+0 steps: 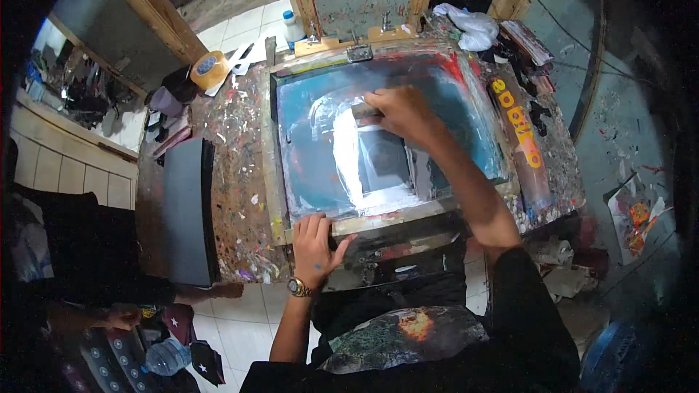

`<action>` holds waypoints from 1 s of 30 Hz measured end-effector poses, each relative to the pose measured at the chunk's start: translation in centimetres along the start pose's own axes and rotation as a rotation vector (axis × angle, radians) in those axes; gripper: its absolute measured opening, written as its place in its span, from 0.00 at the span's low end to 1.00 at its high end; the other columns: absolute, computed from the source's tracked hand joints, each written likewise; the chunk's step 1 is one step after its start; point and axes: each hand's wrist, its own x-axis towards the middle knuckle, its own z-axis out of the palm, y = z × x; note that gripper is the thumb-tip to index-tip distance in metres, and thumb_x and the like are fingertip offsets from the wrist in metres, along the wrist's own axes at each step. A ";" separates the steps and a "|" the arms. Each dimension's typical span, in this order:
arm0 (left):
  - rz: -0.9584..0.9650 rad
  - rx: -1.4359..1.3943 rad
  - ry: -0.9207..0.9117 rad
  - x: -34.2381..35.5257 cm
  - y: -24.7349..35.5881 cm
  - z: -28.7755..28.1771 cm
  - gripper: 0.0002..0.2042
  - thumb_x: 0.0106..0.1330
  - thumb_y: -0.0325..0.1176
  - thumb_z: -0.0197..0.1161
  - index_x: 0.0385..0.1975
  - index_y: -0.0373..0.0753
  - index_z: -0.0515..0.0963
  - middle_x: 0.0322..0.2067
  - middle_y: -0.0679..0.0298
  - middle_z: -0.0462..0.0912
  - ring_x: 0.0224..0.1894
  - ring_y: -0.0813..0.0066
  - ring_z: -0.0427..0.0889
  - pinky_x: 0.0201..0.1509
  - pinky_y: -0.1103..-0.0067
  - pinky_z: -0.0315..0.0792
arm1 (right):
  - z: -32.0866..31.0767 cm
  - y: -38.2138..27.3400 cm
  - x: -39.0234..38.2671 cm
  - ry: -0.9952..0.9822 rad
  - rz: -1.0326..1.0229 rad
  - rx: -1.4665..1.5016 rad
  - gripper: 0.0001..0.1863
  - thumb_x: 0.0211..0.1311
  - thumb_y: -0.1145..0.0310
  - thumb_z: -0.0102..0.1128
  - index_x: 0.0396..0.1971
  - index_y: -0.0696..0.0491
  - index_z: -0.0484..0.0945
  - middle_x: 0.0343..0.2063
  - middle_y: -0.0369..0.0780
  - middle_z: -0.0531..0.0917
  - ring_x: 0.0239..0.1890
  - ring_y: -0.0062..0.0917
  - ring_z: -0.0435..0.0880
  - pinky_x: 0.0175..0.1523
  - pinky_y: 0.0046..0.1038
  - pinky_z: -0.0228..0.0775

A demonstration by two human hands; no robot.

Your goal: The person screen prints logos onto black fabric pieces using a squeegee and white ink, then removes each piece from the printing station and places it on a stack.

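Note:
A screen-printing frame [378, 224] with wooden edges and blue-grey mesh lies on the worktable before me. White ink [345, 153] is spread in a thick curved band over the mesh, around a darker rectangular patch. My right hand [402, 113] is closed on a small, dark squeegee [364, 111], which touches the mesh at the upper part of the white band. My fingers hide much of it. My left hand [313, 247] rests on the frame's near edge, fingers stretched over the wood and thumb spread aside.
Dark flat sheets [186, 207] are stacked on the left of the paint-spattered table [237, 175]. Behind them are a tape roll [208, 69] and a bottle [293, 29]. A metal clamp [359, 52] sits at the frame's far edge. Another person's hand [124, 316] is at lower left.

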 end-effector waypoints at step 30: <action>0.393 -0.010 0.575 19.3 2.6 -9.3 0.21 0.60 0.45 0.76 0.46 0.38 0.81 0.44 0.55 0.82 0.46 0.59 0.78 0.51 0.65 0.70 | -28.9 -10.1 10.2 -0.273 0.042 -0.280 0.65 0.33 0.28 0.75 0.69 0.61 0.70 0.52 0.59 0.83 0.52 0.42 0.86 0.58 0.37 0.81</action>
